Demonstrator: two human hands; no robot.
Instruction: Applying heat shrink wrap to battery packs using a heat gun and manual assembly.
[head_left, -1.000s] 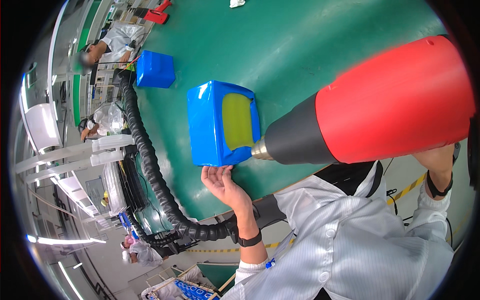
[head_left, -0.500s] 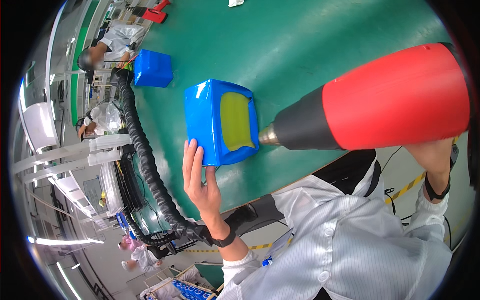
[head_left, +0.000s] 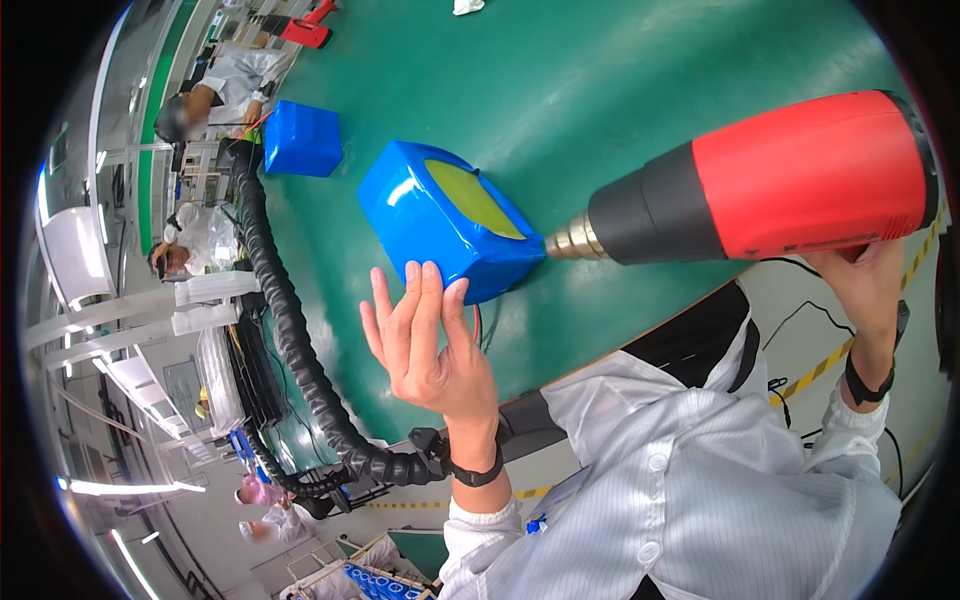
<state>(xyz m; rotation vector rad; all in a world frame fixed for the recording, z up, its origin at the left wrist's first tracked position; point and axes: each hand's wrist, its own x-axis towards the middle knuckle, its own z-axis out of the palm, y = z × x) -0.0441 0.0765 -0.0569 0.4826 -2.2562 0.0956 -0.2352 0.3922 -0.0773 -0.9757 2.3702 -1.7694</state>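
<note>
A red and black heat gun (head_left: 810, 180) is gripped in my right hand (head_left: 865, 290), whose fingers are largely hidden behind the gun's body. Its metal nozzle points left and sits right by the near corner of a blue film-wrapped pack (head_left: 425, 220). On the pack's end face, the film leaves a yellow-green panel (head_left: 475, 198) exposed. My left hand (head_left: 435, 350) is open, with its fingers stretched out and the tips against the pack's near side. Red and dark wires show beneath the pack, beside my left thumb.
Another blue pack (head_left: 302, 138) stands farther left on the green table (head_left: 600, 90), near a co-worker (head_left: 225, 85). A thick black ribbed hose (head_left: 285, 290) runs along the table's left edge. Another red heat gun (head_left: 305, 32) lies at the far left.
The pack has turned, bringing its near corner toward the nozzle. My left hand has shifted right along it. The heat gun has moved slightly right and tilts less.
</note>
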